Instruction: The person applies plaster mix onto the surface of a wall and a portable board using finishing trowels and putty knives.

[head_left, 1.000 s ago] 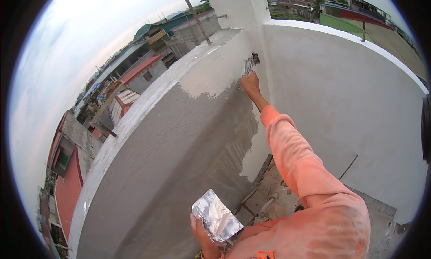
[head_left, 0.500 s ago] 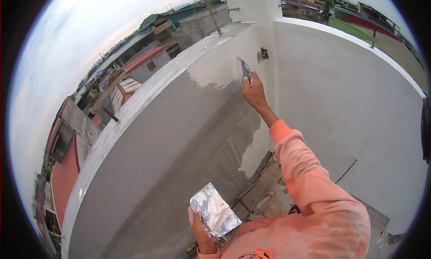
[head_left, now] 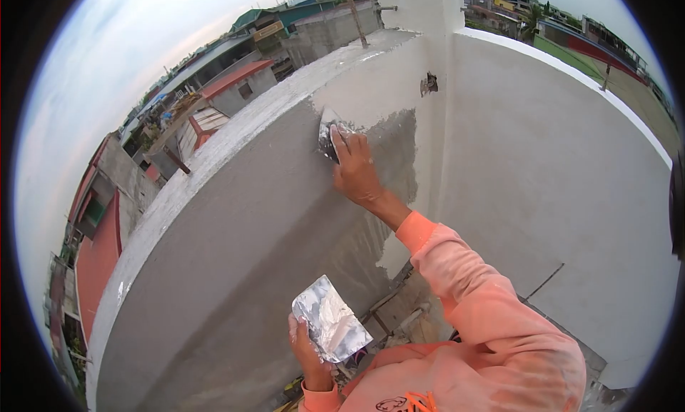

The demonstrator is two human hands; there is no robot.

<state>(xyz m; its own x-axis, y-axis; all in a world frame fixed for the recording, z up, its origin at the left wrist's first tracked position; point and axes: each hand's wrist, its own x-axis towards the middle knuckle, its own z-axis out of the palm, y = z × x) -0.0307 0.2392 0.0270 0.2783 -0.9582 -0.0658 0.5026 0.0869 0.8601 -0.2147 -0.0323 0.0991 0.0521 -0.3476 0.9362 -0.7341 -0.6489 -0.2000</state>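
Note:
My right hand grips a putty knife whose wide blade lies against the upper part of the wall. The blade sits where darker grey wall meets a pale, coated patch. Low in the view, my left hand holds a flat metal plate by its edge. A heap of whitish putty is spread over the plate. Both sleeves are orange.
A white wall joins at the right corner, near a hole in the plaster. A rod rises from the wall's top. Beyond are rooftops. Debris lies at the wall's foot.
My right hand has swept the putty knife left along the wall, away from the corner hole. Darker grey wall now shows where the hand was. The left hand still holds the plate.

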